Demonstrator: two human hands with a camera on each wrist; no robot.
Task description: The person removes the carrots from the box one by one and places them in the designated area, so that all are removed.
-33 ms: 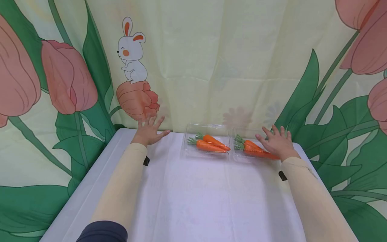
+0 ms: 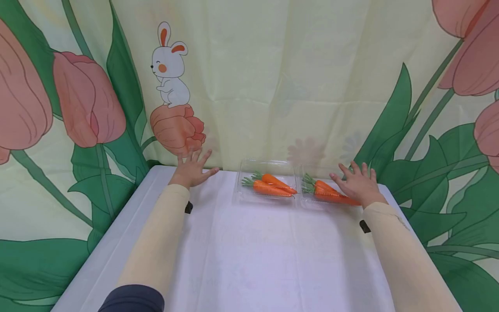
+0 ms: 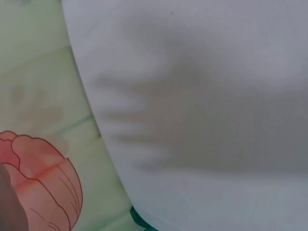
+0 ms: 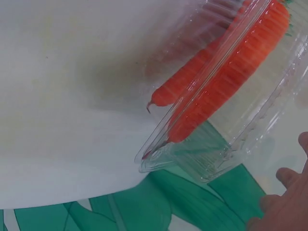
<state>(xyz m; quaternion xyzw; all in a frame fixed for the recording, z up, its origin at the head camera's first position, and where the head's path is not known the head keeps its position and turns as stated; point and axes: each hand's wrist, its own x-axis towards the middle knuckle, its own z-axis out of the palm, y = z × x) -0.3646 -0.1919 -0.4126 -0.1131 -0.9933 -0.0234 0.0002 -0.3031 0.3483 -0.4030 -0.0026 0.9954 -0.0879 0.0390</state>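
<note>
Two carrots [image 2: 273, 185], orange, green-topped, lying side by side in the left box [image 2: 249, 165], a clear plastic container serving as landmark; tops toward its left side, tips toward its right.

Two further carrots [image 2: 324, 193], likewise green-topped, in the right box [image 2: 310, 202], also clear plastic, set just right of the left box; whether the two containers touch cannot be told.

One left hand [image 2: 189, 174], to the left of the left box and apart from it; fingers extended and spread, released, grasping nothing. Its shadow falls on the table in the left wrist view.

One right hand [image 2: 359, 187], to the right of the left box, partly in front of the right box in the head view; fingers spread, released, grasping nothing. The right wrist view shows the visible fingers clear of the plastic.

One table [image 2: 249, 251], white-covered, beneath the left box and extending to both sides of it.

One printed backdrop [image 2: 249, 86], pale, behind the left box; large tulips [image 2: 91, 99] and a white rabbit [image 2: 173, 73] to its left.
</note>
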